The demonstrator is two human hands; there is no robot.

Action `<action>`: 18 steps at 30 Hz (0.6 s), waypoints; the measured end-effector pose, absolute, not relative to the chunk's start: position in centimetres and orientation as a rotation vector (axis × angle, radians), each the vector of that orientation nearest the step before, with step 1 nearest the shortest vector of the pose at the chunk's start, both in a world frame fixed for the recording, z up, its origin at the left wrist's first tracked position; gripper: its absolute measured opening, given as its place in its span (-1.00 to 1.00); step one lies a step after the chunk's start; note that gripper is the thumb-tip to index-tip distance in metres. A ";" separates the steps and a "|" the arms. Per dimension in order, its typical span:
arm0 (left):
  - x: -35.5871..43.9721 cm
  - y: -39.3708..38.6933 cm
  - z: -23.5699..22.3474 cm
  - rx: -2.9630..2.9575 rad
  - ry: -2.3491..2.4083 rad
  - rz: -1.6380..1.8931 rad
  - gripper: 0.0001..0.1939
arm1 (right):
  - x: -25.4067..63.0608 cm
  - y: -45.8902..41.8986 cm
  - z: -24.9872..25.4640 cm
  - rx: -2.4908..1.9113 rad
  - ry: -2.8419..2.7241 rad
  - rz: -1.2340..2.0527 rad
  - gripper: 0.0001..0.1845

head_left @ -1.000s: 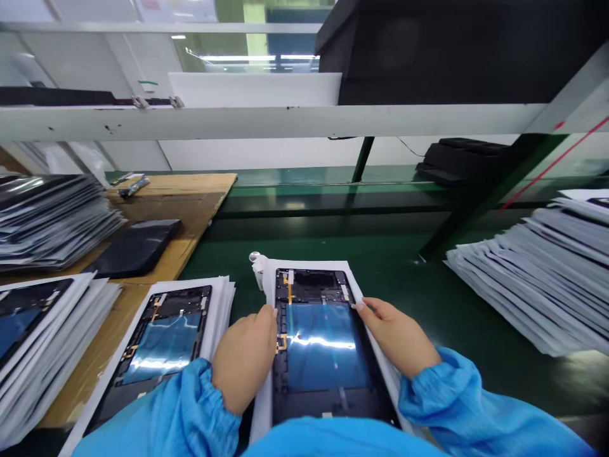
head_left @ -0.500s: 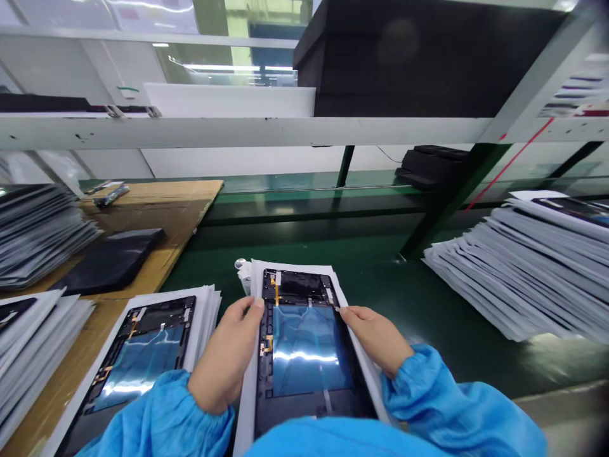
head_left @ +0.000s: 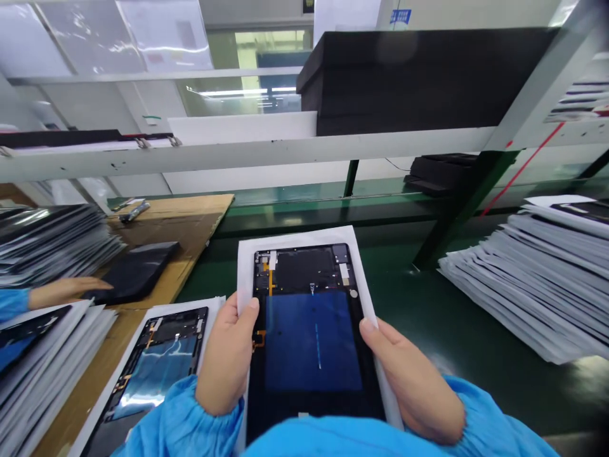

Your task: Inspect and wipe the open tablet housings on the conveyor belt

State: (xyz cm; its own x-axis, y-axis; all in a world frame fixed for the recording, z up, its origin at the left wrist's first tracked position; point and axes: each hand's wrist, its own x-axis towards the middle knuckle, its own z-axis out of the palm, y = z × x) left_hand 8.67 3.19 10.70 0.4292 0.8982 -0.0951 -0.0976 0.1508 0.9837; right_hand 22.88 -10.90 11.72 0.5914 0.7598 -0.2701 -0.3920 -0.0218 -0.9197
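Left hand [head_left: 229, 355] and right hand [head_left: 413, 381] were clamped on opposite edges of a tablet [head_left: 311, 343] and white sheet [head_left: 295, 239], held at the green counter [head_left: 409, 298], second tablet [head_left: 162, 368] lay left, co-worker's hand [head_left: 66, 291] met flat black pad [head_left: 137, 270], black box [head_left: 413, 82] sat on shelf [head_left: 238, 152].

Both hands [head_left: 224, 363] [head_left: 415, 376] apart, thumbs [head_left: 248, 315] uppermost

Green bench [head_left: 410, 297] lies open between the tablet [head_left: 311, 343] and right-hand paper stack [head_left: 518, 279], a slanted post [head_left: 455, 216] obstructing beyond.
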 end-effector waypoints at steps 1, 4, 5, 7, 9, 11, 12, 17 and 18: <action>8.6 3.3 10.5 1.176 0.845 0.826 -0.49 | 22.8 -10.8 12.0 -1.300 -0.376 0.966 -0.56; 7.9 3.2 9.9 1.070 0.790 0.579 -0.56 | 23.0 -10.7 12.5 -1.425 -0.420 0.868 -0.56; 7.6 3.0 9.9 1.047 0.761 0.490 -0.56 | 23.2 -10.6 12.4 -1.493 -0.435 0.791 -0.55; 6.9 2.8 9.9 1.046 0.723 0.386 -0.56 | 23.4 -10.4 12.2 -1.579 -0.486 0.703 -0.54; 6.5 2.7 10.1 1.082 0.757 0.418 -0.59 | 23.4 -10.0 12.1 -1.604 -0.515 0.674 -0.53; 6.5 2.8 10.0 1.088 0.806 0.491 -0.62 | 22.9 -9.7 12.4 -1.629 -0.527 0.661 -0.55; 6.6 2.9 9.9 1.074 0.824 0.525 -0.62 | 22.4 -9.5 12.7 -1.648 -0.534 0.664 -0.57; 7.6 2.8 8.3 1.067 0.925 0.725 -0.59 | 19.0 -9.3 14.6 -1.575 -0.621 0.711 -0.55; 7.6 3.0 8.2 1.117 0.946 0.757 -0.56 | 18.6 -9.3 14.8 -1.544 -0.604 0.723 -0.54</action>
